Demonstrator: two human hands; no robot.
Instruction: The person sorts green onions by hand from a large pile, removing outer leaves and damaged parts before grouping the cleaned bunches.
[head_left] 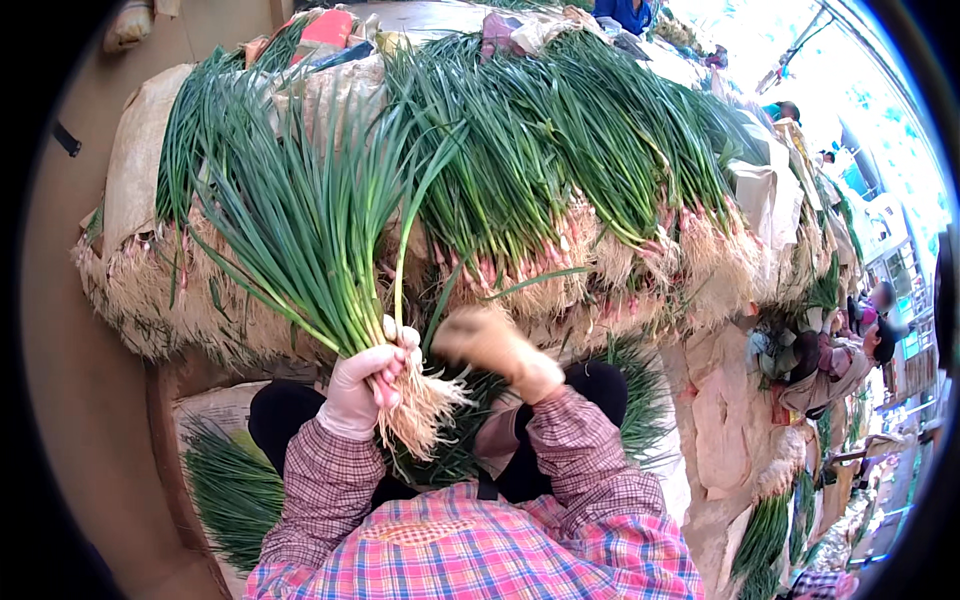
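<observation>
My left hand point(362, 388), in a thin pale glove, is closed round a bunch of spring onions point(335, 240) just above its roots. The long green leaves fan up and away from me, and the pale roots point(422, 408) hang out to the right of the fist. To the right of the bunch is my right hand point(485, 343) in a tan glove. Motion smears its fingers, so I cannot tell whether it holds anything. Behind both hands lies a heap of spring onions point(490, 180), roots toward me and leaves pointing away.
Loose spring onions point(232, 490) lie on a pale sheet by my left knee, with others point(635, 400) by my right knee. Sacking point(145, 150) covers the heap's left end. At the right, a seated person point(838, 370) is near more bundles point(765, 535).
</observation>
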